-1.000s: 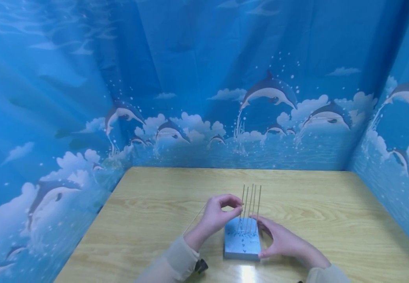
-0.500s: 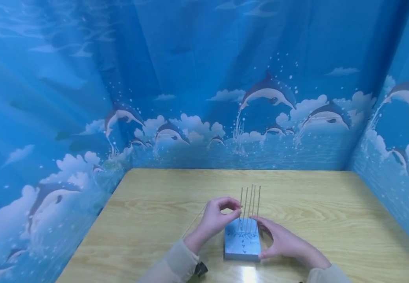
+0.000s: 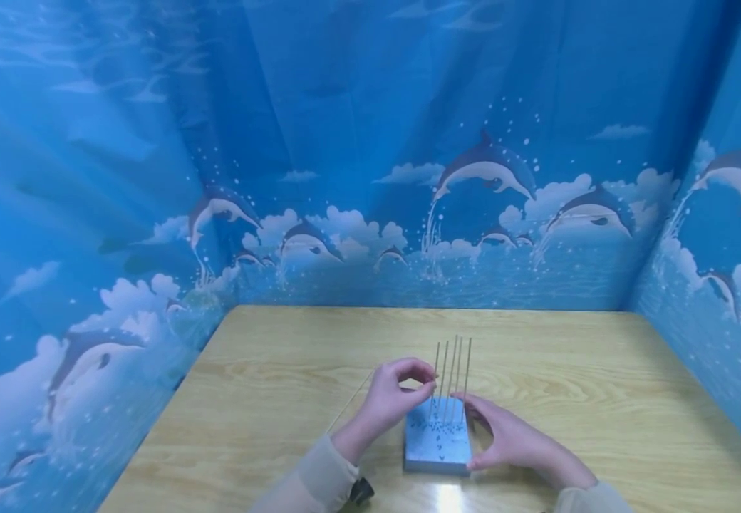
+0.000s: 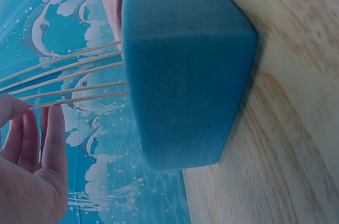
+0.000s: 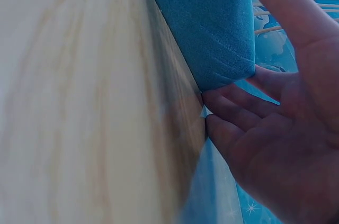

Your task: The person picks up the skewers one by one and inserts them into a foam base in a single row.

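Observation:
A blue foam block (image 3: 438, 445) with dark specks on its top lies on the table. Several thin wooden sticks (image 3: 457, 370) rise from its far half. My left hand (image 3: 386, 399) pinches the leftmost stick (image 4: 79, 99) between thumb and fingertip, above the foam; the other fingers are spread in the left wrist view. My right hand (image 3: 511, 438) grips the block's right side, thumb at the near corner and fingers at the far end. Where the sticks enter the foam is hidden in both wrist views.
A wood-grain table (image 3: 268, 370) extends around the block. Behind it and at both sides hang blue curtains (image 3: 345, 142) printed with dolphins. A thin pale line (image 3: 350, 404) passes behind my left wrist. A small black object (image 3: 362, 491) sits by the left cuff.
The leftmost stick's tip stands slightly lower and further left, and my left fingers have shifted a little with it. My right hand stays on the block.

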Available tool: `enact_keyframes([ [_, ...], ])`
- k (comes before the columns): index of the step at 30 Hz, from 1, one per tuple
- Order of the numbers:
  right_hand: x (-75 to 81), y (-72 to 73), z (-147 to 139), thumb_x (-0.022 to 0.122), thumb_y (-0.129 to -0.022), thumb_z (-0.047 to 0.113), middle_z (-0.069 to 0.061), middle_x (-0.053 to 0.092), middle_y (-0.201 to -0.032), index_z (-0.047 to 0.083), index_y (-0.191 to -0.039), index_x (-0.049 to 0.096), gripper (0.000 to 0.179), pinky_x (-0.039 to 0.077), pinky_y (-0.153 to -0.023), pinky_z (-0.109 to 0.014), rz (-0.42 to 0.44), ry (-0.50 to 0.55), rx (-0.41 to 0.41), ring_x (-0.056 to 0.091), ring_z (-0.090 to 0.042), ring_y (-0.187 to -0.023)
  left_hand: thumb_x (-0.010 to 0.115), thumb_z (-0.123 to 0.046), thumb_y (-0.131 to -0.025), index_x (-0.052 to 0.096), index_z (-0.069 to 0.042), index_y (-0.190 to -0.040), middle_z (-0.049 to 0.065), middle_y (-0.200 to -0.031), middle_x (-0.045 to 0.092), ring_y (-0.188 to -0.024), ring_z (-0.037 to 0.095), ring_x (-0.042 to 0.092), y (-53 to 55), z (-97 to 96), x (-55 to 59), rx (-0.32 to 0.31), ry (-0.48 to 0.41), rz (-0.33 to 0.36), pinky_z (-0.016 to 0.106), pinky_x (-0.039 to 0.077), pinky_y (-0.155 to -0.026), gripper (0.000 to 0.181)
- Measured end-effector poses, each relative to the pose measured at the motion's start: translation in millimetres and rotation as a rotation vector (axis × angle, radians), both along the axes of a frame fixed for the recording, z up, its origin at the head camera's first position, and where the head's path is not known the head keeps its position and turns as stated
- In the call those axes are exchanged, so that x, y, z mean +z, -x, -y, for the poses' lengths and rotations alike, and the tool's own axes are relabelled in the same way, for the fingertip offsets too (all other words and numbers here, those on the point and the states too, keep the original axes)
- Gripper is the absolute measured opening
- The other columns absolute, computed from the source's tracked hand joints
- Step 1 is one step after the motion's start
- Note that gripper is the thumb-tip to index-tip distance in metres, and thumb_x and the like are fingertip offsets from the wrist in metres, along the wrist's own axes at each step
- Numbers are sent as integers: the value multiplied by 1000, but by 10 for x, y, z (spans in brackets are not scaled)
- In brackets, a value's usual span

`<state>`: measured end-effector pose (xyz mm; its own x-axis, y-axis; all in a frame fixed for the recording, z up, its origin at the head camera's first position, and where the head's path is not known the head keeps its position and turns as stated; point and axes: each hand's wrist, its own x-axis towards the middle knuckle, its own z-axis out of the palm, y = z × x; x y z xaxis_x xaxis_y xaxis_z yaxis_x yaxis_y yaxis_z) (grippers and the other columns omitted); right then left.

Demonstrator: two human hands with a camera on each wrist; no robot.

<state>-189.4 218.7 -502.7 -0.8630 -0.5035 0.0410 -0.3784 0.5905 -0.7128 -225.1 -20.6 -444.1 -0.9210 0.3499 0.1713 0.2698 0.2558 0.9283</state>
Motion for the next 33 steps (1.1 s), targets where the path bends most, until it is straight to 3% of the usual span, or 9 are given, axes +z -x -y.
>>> enact_keyframes([
  [6,8,-10,3,85,-59,54,-19,45,-150,0,-151,31,119,32,-112,-61,10,-4,-5,51,-38,-132,74,-6,-84,71,-11,-99,1,-97,73,-91,7,67,-6,-10,-17,-9,-43,26,19,60,-77,16],
  [15,6,-5,3,85,-60,54,-19,45,-150,1,-152,31,119,32,-112,-61,16,-1,2,51,-37,-132,75,-11,-85,71,-13,-100,-1,-97,73,-91,6,66,17,-10,-31,16,-34,35,19,59,-78,16],
  [22,-5,6,6,85,-59,55,-18,46,-151,2,-152,31,120,30,-113,-60,22,-5,-11,50,-37,-133,74,-12,-86,71,-14,-103,2,-95,73,-88,10,68,97,120,-40,21,-47,33,21,60,-79,17],
  [29,-14,13,2,87,-58,52,-19,46,-150,2,-152,31,120,27,-114,-63,26,1,-20,48,-39,-134,71,-8,-89,65,-1,-114,19,-100,69,-86,16,69,227,421,-21,-49,-159,209,32,63,-79,27],
  [33,-20,14,10,87,-57,50,-19,45,-150,3,-152,31,120,28,-115,-61,43,-2,-29,49,-38,-134,69,-10,-91,60,3,-121,28,-108,66,-88,17,70,270,603,-8,-74,-166,295,37,63,-82,34],
])
